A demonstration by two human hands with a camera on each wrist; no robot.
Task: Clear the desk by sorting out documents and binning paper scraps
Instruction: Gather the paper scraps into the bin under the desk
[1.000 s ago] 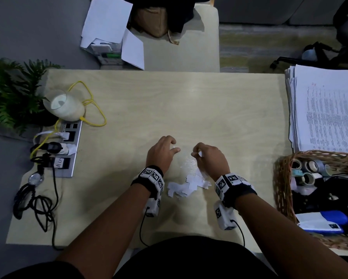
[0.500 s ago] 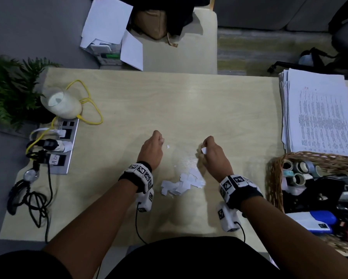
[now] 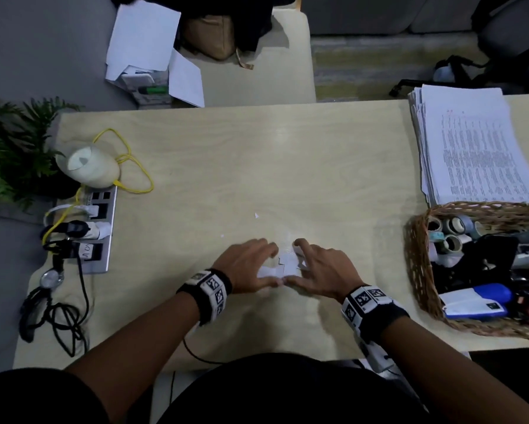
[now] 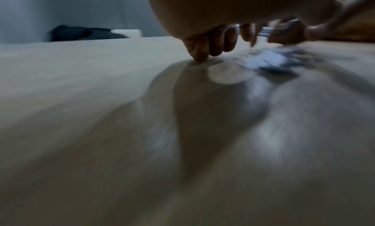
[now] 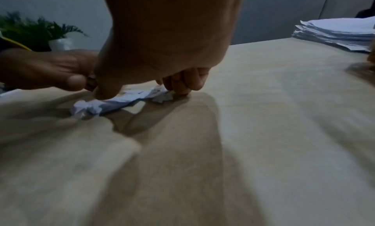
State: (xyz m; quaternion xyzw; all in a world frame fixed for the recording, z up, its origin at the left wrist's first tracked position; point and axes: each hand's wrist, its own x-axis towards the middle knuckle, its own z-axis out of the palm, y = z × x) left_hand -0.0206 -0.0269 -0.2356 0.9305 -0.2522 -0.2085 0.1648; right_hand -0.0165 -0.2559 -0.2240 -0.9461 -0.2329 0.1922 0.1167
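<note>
Scraps step in hand: both hands cupped round a small heap of scraps (image 3: 287,266) near the desk's front edge, middle. Left hand (image 3: 248,266) and right hand (image 3: 324,270) face each other, thumbs touching, fingers bent with tips on the desk (image 3: 257,166); they corral the heap, neither grasping it yet. Scraps white, thin, torn; one crumpled at the near end in the right wrist view. Next move, likely: press together, pinch the lot, lift without shedding. Two tiny bits (image 3: 256,215) lie loose beyond the fingers. No bin in view. Desk pale wood grain, smooth, slightly glossy. Papers (image 3: 471,148) stacked at far right corner, printed, edges ragged.
</note>
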